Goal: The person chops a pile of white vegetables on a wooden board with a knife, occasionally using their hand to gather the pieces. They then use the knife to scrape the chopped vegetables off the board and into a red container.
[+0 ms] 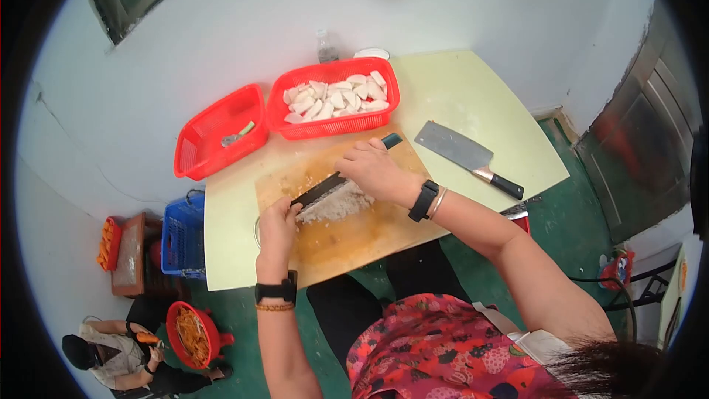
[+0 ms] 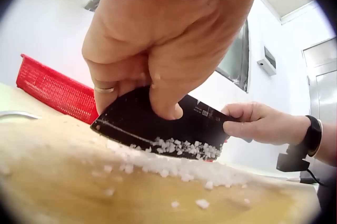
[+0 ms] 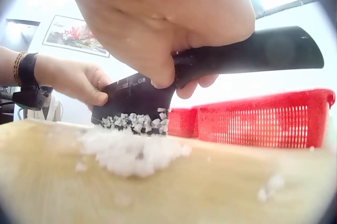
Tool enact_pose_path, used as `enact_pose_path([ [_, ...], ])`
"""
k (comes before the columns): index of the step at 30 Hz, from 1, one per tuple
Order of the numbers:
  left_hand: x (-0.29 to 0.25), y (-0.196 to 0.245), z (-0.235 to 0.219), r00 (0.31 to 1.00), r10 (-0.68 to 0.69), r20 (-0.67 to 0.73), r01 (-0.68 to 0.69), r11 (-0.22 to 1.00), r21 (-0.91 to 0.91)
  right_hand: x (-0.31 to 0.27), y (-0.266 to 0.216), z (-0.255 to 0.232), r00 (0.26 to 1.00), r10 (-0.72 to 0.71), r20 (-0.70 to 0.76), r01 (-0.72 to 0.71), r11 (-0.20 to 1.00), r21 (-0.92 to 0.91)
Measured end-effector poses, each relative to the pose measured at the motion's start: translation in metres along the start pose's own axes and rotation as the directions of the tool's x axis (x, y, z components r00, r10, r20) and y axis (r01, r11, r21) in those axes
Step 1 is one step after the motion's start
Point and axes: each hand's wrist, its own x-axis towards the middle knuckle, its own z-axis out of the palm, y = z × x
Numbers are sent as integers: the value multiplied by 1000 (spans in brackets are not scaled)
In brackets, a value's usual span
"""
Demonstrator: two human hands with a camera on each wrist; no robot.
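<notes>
A black-bladed kitchen knife [image 2: 138, 113] stands on edge across a wooden cutting board [image 1: 332, 255]. My left hand [image 1: 277, 227] pinches the blade's spine near its tip, thumb on one face. My right hand [image 1: 375, 172] grips the knife where handle [image 3: 263, 49] and blade meet, and the dark handle end sticks out beyond it. Finely chopped white bits [image 3: 131, 150] lie heaped along the cutting edge, and some cling to the blade's face. Smaller crumbs are scattered over the board.
Behind the board stands a red basket [image 1: 332, 131] of white chunks [image 1: 343, 96]. Left of it is another red basket [image 1: 193, 149] with a small item inside. A cleaver [image 1: 454, 146] lies at right on the table [image 1: 517, 122]. A seated person [image 1: 111, 358] is at lower left, beside a red tub [image 1: 175, 336].
</notes>
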Motion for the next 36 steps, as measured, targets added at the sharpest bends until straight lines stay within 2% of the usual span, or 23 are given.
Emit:
enact_pose_path([
  [2, -3, -3, 6, 997, 69, -26, -69, 997, -14, -8, -3, 2, 999, 10, 33, -10, 1000, 3],
  [4, 0, -3, 4, 998, 68, -14, -68, 998, -8, -6, 0, 1, 998, 16, 55, -16, 1000, -6],
  [7, 1, 2, 0, 997, 76, -12, -76, 997, -5, -3, -2, -12, 1000, 15, -17, -14, 1000, 23],
  [11, -6, 4, 5, 996, 93, 1, -93, 996, 9, -13, -2, -3, 1000, 24, 0, -24, 999, 21],
  [13, -8, 7, 2, 996, 85, -15, -85, 996, -13, -11, -1, -6, 999, 20, 42, -19, 1000, -18],
  [14, -8, 7, 0, 997, 79, -17, -80, 997, -22, -9, -2, -10, 1000, 21, 16, -21, 1000, 3],
  [16, -8, 5, 1, 998, 56, 17, -55, 997, -46, -12, -6, -16, 999, 31, -21, -30, 998, 53],
  [18, -15, 4, 5, 998, 33, 46, -32, 999, -34, -20, -7, -8, 1000, 22, 16, -22, 999, 33],
  [20, -12, 4, 6, 999, 37, 34, -38, 999, 25, -14, -3, -9, 1000, 7, 5, -7, 1000, 13],
  [23, -15, 6, 2, 997, 73, -35, -75, 995, -65, -12, -6, -15, 1000, 8, -15, -8, 1000, 28],
  [29, -18, 13, -1, 999, 25, 34, -26, 999, 20, -21, -9, -12, 1000, 21, 13, -22, 998, 51],
  [32, -21, 12, 1, 999, 33, -28, -36, 994, -103, -20, -10, -18, 1000, 20, -4, -20, 999, 42],
  [36, -21, 8, 5, 998, 55, 3, -55, 998, -15, -25, -12, -13, 1000, 15, 17, -16, 999, 30],
])
